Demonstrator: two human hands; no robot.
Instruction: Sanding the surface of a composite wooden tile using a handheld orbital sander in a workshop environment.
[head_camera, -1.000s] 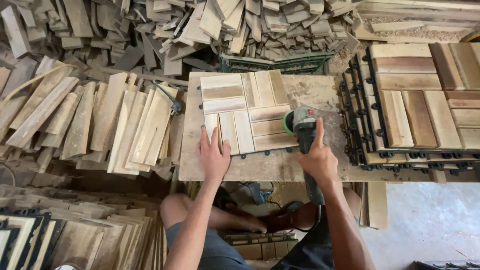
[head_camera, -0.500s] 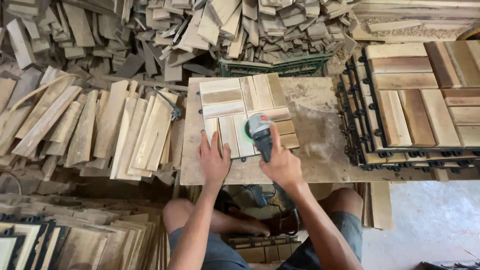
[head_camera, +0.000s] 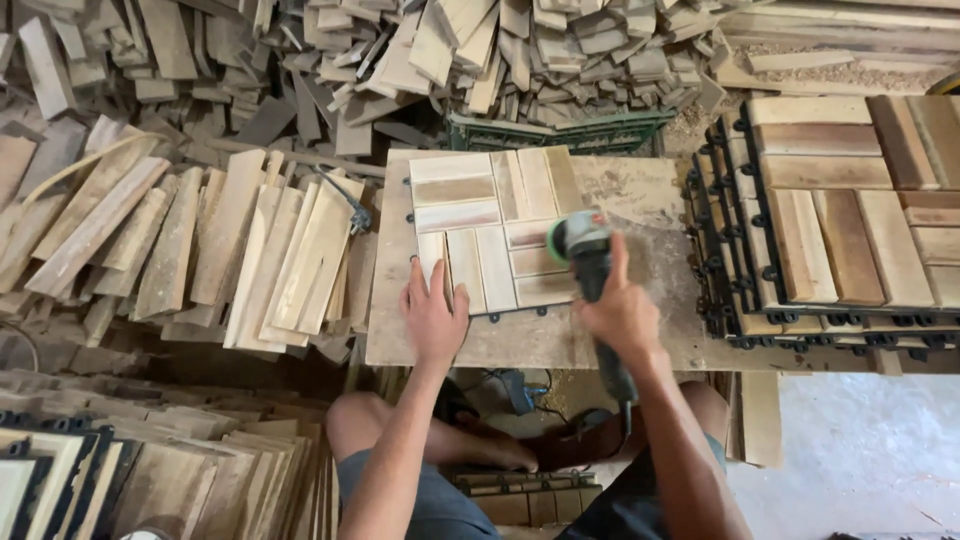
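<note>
- Sitting at the near edge of the frame, the person has bare knees showing at six o'clock, with both forearms reaching up toward the worktop (head_camera: 600, 335).
- The left hand (head_camera: 435, 318) lies flat, fingers spread and holding nothing, pressing on the lower left corner of the wooden slat tile (head_camera: 495, 230), at about seven o'clock of the tile.
- The right hand (head_camera: 622, 312) is wrapped closed round the dark body of the angle grinder (head_camera: 585, 250); its cord trails down toward six o'clock.
- The grinder's green-rimmed disc sits on the tile's right edge, at roughly three o'clock of the tile. Half a second ago it was over the tile's middle, and a second ago it was at the right edge, so the tool has swept in and back out again: I judge the sanding passes are under way across the slats, the left hand steady throughout.
- To the nine o'clock side, loose planks (head_camera: 250, 240) lean in a fan beside the worktop.
- To three o'clock, stacked finished tiles (head_camera: 850, 200) on black plastic bases stand just beside the worktop.
- Farthest, at twelve o'clock, a heap of offcuts (head_camera: 480, 50) rises behind a green crate (head_camera: 560, 132).
</note>
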